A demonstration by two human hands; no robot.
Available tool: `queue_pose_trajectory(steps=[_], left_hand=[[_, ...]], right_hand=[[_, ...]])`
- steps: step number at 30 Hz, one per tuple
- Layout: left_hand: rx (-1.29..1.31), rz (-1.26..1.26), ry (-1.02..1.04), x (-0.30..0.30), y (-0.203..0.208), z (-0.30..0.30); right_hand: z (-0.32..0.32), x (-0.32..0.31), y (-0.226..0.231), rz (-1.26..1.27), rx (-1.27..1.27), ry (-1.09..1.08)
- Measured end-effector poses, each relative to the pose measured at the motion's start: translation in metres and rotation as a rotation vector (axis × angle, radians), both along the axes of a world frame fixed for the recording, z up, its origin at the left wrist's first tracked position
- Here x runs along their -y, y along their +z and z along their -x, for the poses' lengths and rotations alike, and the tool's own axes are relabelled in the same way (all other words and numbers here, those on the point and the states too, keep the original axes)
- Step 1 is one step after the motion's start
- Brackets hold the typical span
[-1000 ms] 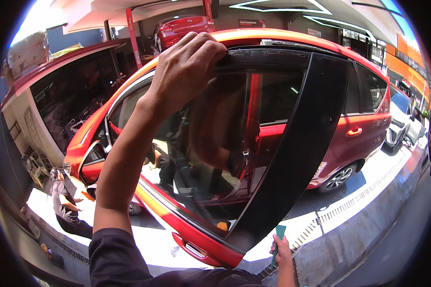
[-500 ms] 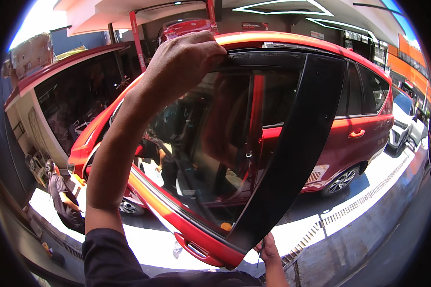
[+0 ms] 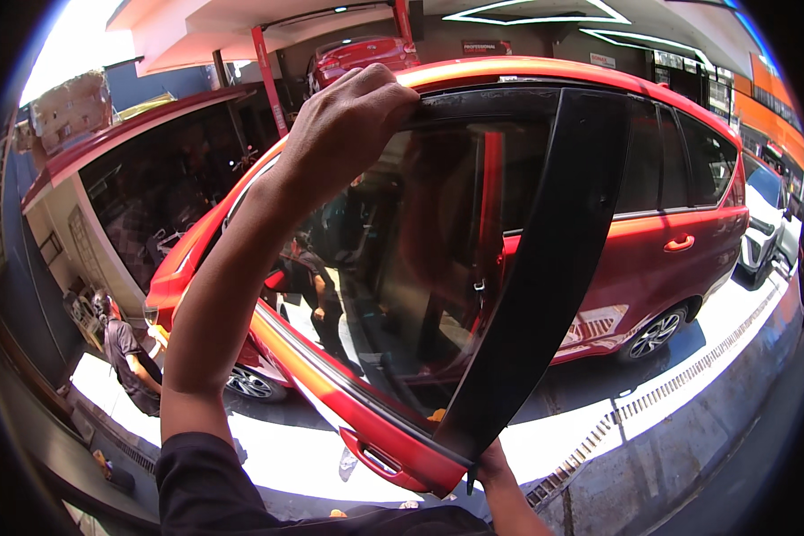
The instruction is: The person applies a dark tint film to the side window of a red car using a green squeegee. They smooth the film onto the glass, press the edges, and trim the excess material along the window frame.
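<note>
A red car door (image 3: 402, 464) stands open in front of me, with a dark window (image 3: 402, 268) and a broad black pillar panel (image 3: 545, 241) along its rear edge. High on the window frame (image 3: 491, 104), my left hand (image 3: 353, 107) is closed over the top edge, its fingertips hidden behind the frame. My right hand (image 3: 493, 464) is low, by the door's bottom rear corner. Its fingers are partly covered by the panel and appear closed on a thin dark object (image 3: 471, 482) that points downward; its kind cannot be made out.
The red car (image 3: 634, 241) fills the space behind the door. At the left a person (image 3: 129, 357) in dark clothes bends near the car's front. Another red car (image 3: 362, 58) is raised at the back. A white car (image 3: 764, 214) stands at the right; a drain grate (image 3: 652, 393) crosses the floor.
The view has shifted slightly, so the car sits further right. My left hand keeps its grip on the frame. The right hand has gone slightly further behind the panel, hiding more of its fingers.
</note>
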State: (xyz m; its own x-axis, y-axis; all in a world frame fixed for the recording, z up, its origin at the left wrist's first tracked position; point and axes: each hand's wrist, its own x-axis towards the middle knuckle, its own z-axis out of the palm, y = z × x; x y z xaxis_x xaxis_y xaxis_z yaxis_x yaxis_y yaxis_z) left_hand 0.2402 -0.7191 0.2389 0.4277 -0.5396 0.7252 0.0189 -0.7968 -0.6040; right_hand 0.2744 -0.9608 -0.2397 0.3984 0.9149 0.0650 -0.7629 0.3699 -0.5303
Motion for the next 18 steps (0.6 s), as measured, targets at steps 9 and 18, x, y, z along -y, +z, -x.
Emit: queue_pose_trajectory(steps=[9, 18], left_hand=[[0.093, -0.306, 0.268, 0.022, 0.002, 0.0], [0.095, -0.233, 0.246, 0.01, -0.003, -0.004]], right_hand=[[0.004, 0.003, 0.011, -0.013, -0.009, 0.009], [0.005, 0.008, 0.008, 0.013, -0.111, 0.043]])
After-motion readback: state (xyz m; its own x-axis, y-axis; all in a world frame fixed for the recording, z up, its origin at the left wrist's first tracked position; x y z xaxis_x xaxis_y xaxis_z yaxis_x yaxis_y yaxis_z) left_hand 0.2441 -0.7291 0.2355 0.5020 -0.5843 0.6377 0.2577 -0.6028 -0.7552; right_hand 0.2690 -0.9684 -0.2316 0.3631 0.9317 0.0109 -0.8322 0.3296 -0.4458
